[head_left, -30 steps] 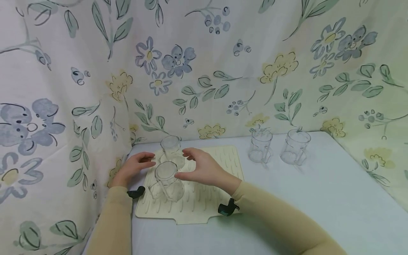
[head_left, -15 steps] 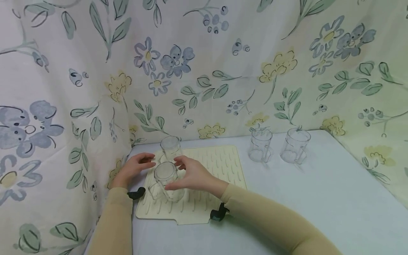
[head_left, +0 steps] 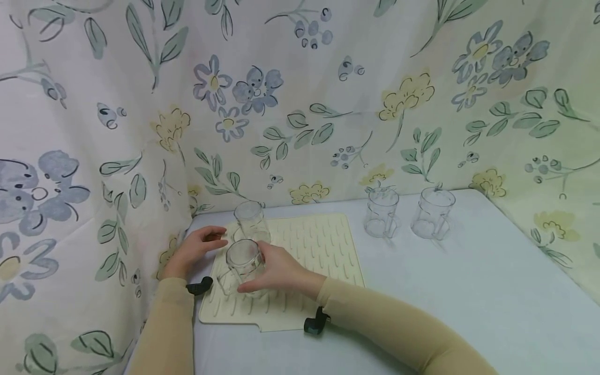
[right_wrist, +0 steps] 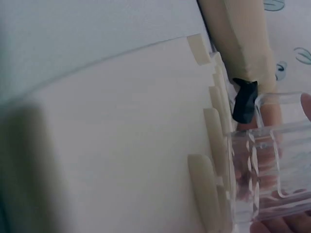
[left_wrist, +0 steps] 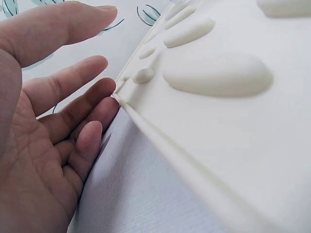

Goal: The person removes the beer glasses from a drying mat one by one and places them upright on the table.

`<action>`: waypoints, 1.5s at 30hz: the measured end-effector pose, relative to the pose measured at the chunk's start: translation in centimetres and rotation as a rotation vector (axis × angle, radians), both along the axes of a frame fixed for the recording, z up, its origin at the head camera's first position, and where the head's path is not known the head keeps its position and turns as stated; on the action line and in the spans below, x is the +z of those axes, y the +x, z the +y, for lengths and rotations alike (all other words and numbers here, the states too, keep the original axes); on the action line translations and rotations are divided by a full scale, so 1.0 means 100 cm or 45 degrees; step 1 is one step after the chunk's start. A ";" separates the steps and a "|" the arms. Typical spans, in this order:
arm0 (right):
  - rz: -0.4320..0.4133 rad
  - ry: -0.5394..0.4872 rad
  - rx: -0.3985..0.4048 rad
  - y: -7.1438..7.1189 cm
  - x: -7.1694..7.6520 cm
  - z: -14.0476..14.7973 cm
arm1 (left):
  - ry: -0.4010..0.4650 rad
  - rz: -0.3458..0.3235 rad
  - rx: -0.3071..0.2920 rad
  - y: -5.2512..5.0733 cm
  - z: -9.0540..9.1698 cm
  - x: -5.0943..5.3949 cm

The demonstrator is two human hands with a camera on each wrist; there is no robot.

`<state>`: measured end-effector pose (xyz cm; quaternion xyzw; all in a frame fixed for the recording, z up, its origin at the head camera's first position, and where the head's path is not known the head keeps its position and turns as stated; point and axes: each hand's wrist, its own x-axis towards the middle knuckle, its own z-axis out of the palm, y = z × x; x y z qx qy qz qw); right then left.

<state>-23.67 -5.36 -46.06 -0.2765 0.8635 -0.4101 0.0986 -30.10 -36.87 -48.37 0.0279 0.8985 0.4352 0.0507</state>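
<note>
On the left of a cream ridged drying mat (head_left: 323, 242) stands a clear glass mug (head_left: 244, 255), its handle pointing left. My right hand (head_left: 283, 268) grips its right side, thumb in front and fingers behind. In the right wrist view the mug (right_wrist: 286, 165) meets the mat's surface, and most of the hand is out of frame. My left hand (head_left: 194, 250) rests at the mat's left edge, fingers loosely bent and holding nothing. The left wrist view has its fingertips (left_wrist: 109, 87) at the mat's rim. Just behind the gripped mug stands a second glass mug (head_left: 250, 216).
Two more clear mugs, a left one (head_left: 382, 213) and a right one (head_left: 433, 213), stand on the white tabletop (head_left: 469, 291) right of the mat. A floral curtain (head_left: 304, 130) hangs behind the table and along its sides.
My right hand has moved left and down onto the front mug, and its fingers have closed around it. The left hand stays where it was. The view has shifted slightly.
</note>
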 end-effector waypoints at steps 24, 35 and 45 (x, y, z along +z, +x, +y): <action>0.019 -0.047 0.000 0.004 -0.003 -0.004 | 0.034 -0.025 0.012 0.004 0.003 0.003; 0.008 -0.136 0.012 0.004 0.006 0.000 | 0.027 -0.029 -0.001 0.003 0.004 0.006; 0.001 -0.242 0.066 0.007 0.019 0.007 | 0.014 -0.033 0.002 0.001 0.000 0.001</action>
